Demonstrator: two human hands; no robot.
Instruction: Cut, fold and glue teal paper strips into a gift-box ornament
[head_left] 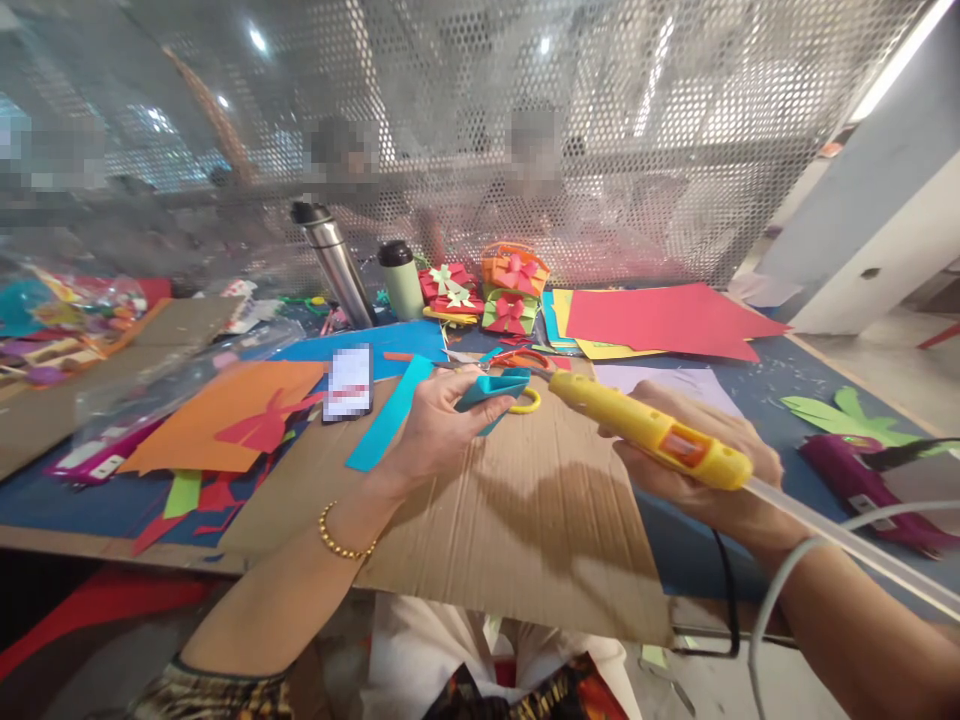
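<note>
My left hand (442, 415) is closed around a folded piece of blue paper (495, 388), holding it above the cardboard sheet (510, 520). In my right hand (675, 450) is a yellow hot glue gun (645, 425), its nozzle pointing left, close to the paper's right edge. I cannot tell whether the nozzle touches the paper. Just behind the paper lie scissors with orange handles (521, 357). A yellow loop handle (531, 401) shows beside the paper. A blue paper strip (394, 410) lies on the cardboard to the left of my left hand.
A phone (347, 383) and orange paper (232, 410) lie left, with red scraps around. Behind stand a steel flask (334, 255), a green bottle (402, 280) and small paper boxes with bows (514, 290). Red sheets (667, 315) and a purple glue gun (862, 490) are right.
</note>
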